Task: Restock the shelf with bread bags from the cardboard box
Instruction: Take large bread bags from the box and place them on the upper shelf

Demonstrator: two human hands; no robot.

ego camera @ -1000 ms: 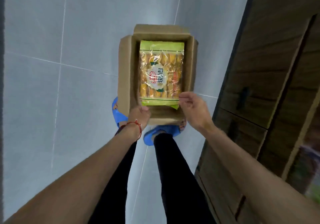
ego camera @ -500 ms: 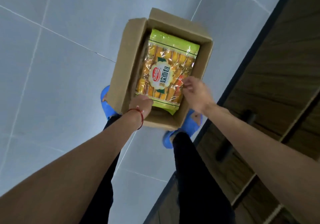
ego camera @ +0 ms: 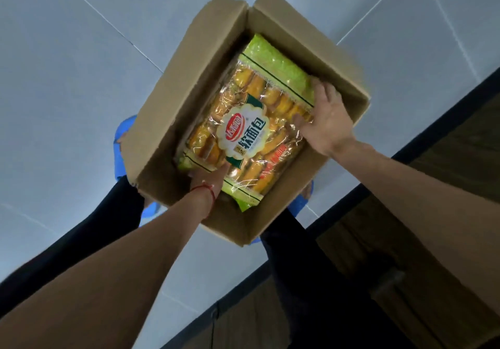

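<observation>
A bread bag (ego camera: 244, 135) lies flat inside the open cardboard box (ego camera: 173, 100) on the grey tiled floor (ego camera: 67, 78). The left hand (ego camera: 209, 179) reaches under the bag's near edge; its fingers are hidden, so their grip cannot be told. The right hand (ego camera: 326, 121) lies on the bag's right side, fingers (ego camera: 319, 89) spread against it.

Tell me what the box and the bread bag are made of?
The box looks like plain brown cardboard, matte, with folded flaps. The bread bag looks like thin clear plastic film with green printed ends: it is shiny and crinkly, and the bread shows through.
</observation>
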